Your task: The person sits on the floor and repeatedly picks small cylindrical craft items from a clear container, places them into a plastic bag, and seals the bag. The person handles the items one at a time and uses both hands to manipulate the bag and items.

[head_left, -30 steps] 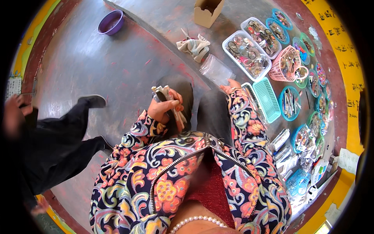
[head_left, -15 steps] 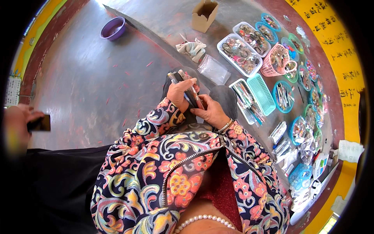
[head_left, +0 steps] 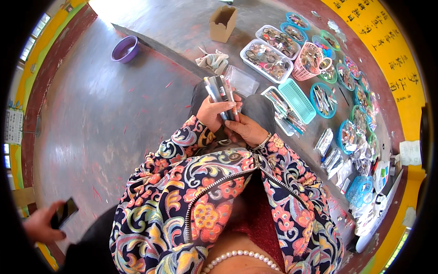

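A bundle of several pens (head_left: 212,89) stands upright between my hands, its upper ends fanned apart. My left hand (head_left: 211,113) is wrapped round the bundle from the left, with the thumb across its front. From the right, my right hand (head_left: 251,130) is closed on the lower part, its thumb against a reddish pen (head_left: 230,98). The lower ends are hidden by my fingers. Close to my right hand lies a white basket of pens (head_left: 284,112), beside an empty turquoise basket (head_left: 296,101).
White trays of small goods (head_left: 267,61), a pink basket (head_left: 306,64) and a round blue basket of pens (head_left: 323,100) stand to the right. Ahead are a cloth (head_left: 213,62), a plastic bag (head_left: 242,80), a cardboard box (head_left: 222,25) and a purple basin (head_left: 124,50). Another person's hand (head_left: 43,223) holds a phone (head_left: 65,213).
The pens' tops are spread wider and stand more upright in my grip. Far left, the other person's hand with the phone appears lower and further into view. The whole view has shifted slightly.
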The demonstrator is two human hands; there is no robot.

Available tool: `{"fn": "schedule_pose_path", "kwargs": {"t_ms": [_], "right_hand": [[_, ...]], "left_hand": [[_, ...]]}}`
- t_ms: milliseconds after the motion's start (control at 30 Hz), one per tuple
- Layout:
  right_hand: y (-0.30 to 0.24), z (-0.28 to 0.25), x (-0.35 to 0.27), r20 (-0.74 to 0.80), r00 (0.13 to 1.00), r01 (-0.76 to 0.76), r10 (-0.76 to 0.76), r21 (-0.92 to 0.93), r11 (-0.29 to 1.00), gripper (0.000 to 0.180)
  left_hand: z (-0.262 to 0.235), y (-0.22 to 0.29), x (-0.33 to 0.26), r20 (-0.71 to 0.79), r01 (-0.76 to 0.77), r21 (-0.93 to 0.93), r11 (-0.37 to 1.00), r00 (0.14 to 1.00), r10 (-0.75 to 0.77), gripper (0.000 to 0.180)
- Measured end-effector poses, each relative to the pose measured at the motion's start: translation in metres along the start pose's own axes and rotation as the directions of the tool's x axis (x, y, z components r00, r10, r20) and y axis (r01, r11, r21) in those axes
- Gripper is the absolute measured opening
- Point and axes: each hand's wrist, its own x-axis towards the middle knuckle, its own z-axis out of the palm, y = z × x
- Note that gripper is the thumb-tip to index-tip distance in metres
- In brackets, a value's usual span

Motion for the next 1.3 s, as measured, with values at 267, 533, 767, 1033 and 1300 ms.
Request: {"fn": "schedule_pose_path", "kwargs": {"t_ms": [267,533,767,1033,1300], "right_hand": [[-0.029,-0.013,-0.017,-0.142,0.984,-0.152,0.103,-0.396,0.905,0.034],[-0.053,-0.028,-0.038,-0.482,0.834,0.077,-0.268,-0.380,0.922,0.031],[-0.038,-0.033,-0.042,-0.549,0.807,0.179,-0.217,-0.122,0.976,0.018],[-0.039,-0.129,-0.097,-0.803,0.479,0.576,-0.355,-0.018,0.818,0.013],[0.099,-0.244,-0.175,-0.983,0.180,0.349,-0.039,0.027,0.937,0.022]], "left_hand": [[-0.002,-0.017,0.006,-0.070,0.030,-0.011,0.999,0.997,-0.031,0.023],[0.008,-0.020,0.011,0.054,0.101,0.450,0.887,0.989,-0.139,0.016],[0.014,-0.026,0.011,-0.004,0.216,0.510,0.833,0.968,-0.249,0.014],[0.003,-0.027,0.013,-0.097,0.253,0.312,0.916,0.967,-0.234,0.022],[-0.005,-0.026,0.010,-0.205,0.253,0.179,0.951,0.955,-0.216,0.019]]}}
